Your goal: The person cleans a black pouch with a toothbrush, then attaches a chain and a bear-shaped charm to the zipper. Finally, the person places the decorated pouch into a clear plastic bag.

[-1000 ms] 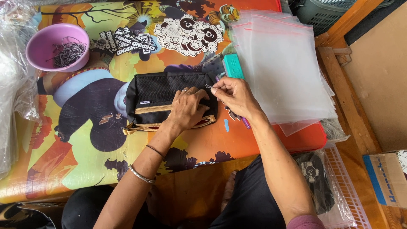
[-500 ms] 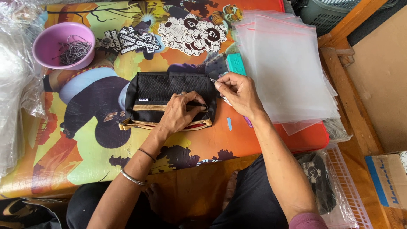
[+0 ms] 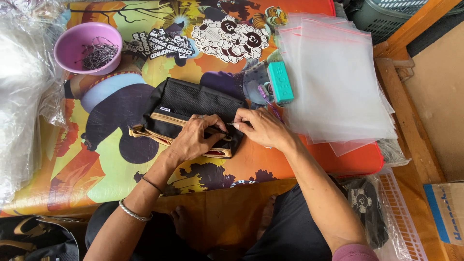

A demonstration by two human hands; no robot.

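Observation:
A black pouch [image 3: 186, 104] with tan trim lies on a low table with a colourful cartoon cover [image 3: 116, 164]. My left hand [image 3: 195, 137] presses down on the pouch's front edge, fingers curled over it. My right hand [image 3: 258, 128] pinches a small metal part at the pouch's right end, close to the left fingertips. A teal rectangular block [image 3: 280, 82] and a thin purple stick [image 3: 268, 102] lie just beyond my right hand.
A stack of clear zip bags [image 3: 336, 77] covers the table's right side. A purple bowl [image 3: 87, 46] of small metal chains sits at the far left. Printed stickers [image 3: 229, 36] lie at the back. Crumpled plastic [image 3: 21, 96] piles on the left. A cardboard box [image 3: 447, 210] stands at right.
Both hands have slid toward the pouch's right front corner. My right hand, which was above the pouch's right end, now pinches at its near edge.

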